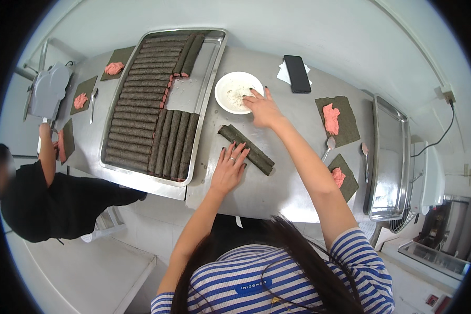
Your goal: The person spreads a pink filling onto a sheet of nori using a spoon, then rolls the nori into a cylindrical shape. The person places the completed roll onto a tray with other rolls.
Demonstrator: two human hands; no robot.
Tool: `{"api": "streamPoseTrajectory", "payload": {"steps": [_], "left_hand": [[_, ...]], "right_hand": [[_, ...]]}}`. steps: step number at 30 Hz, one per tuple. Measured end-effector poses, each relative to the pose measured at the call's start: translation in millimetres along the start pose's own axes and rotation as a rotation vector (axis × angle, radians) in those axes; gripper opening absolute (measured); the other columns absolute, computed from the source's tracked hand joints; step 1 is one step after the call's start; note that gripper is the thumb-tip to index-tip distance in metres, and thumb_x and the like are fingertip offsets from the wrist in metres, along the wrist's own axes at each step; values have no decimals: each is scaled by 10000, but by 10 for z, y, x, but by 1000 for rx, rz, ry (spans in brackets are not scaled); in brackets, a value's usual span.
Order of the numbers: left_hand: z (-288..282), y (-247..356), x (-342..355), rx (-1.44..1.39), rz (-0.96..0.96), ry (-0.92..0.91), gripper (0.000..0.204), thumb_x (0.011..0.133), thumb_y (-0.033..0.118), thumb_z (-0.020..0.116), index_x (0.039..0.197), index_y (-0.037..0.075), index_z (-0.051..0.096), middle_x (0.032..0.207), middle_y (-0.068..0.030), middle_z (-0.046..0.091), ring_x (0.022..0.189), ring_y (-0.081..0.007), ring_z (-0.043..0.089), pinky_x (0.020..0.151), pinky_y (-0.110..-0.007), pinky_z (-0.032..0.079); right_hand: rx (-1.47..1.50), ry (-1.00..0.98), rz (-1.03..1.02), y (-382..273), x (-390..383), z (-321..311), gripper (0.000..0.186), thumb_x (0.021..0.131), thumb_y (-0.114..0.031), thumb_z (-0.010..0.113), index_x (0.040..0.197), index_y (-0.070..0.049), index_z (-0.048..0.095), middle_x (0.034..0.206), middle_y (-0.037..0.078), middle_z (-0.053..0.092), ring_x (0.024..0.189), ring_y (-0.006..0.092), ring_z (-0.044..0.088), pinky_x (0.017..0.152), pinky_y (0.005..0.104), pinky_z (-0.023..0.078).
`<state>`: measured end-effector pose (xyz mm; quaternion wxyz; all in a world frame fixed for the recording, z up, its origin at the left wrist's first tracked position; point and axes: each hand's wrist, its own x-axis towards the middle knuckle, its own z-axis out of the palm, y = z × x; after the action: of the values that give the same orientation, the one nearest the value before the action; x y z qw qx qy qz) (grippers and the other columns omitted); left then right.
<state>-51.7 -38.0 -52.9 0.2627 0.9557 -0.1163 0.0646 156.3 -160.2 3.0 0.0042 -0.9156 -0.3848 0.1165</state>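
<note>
A dark green seaweed roll [253,152] lies slantwise on the steel table in front of me. My left hand [229,170] rests on its near side, fingers spread and touching it without gripping. Beyond the roll stands a white bowl [226,90] with a pale, whitish paste or liquid inside. Over the bowl's right rim reaches my right hand [263,109], its fingers apart and the tips down at the contents. Left of the bowl, a large metal tray [186,97] carries many finished seaweed rolls [136,118] in tight rows, some with pink filling showing at the ends.
Seaweed sheets with pink paste [331,119] lie at right beside two spoons [365,157]. A phone [297,74] sits at the back. An unfilled metal tray [390,157] stands far right. At left, a co-worker in black [52,196] handles another sheet, near a spoon [93,104].
</note>
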Motion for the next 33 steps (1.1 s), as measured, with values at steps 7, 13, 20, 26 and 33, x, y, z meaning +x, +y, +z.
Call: {"api": "streamPoseTrajectory", "payload": {"steps": [7,13,20,26,33], "left_hand": [[29,-23,-14,-5,5,9,493,874,157,582,1349,128,456,1448,-70,388,1364,-319,316,1090,-519,299],[30,-24,-14,2,10,8,492,867,162,588,1342,123,466,1443,-73,395,1364,-319,320,1087,-519,301],[45,-23,-19,0,4,9,509,862,161,590,1353,132,458,1451,-67,389,1369,-321,315,1094,-512,297],[15,-26,3,4,24,21,529,850,155,599,1358,133,453,1446,-65,394,1355,-325,329,1091,-510,302],[26,-38,-13,14,8,24,535,847,152,604,1359,135,452,1439,-69,398,1350,-329,333,1087,-514,308]], "right_hand": [[-10,210,-410,-207,-352,116,539,765,-14,567,1292,-126,561,1408,-4,481,1413,196,286,1176,525,152],[-144,147,-479,-226,-430,385,498,805,-51,542,1297,-129,561,1406,-12,489,1388,193,333,1181,513,154],[128,293,-340,-84,-479,37,441,844,-326,605,1210,-80,619,1338,17,551,1362,225,369,1153,543,176],[18,207,-189,35,-51,75,478,898,-412,572,1250,-90,590,1341,30,543,1367,256,358,1144,564,155],[104,298,-371,-147,-528,120,415,863,-201,554,1265,-102,583,1384,27,506,1385,234,336,1146,581,141]]}}
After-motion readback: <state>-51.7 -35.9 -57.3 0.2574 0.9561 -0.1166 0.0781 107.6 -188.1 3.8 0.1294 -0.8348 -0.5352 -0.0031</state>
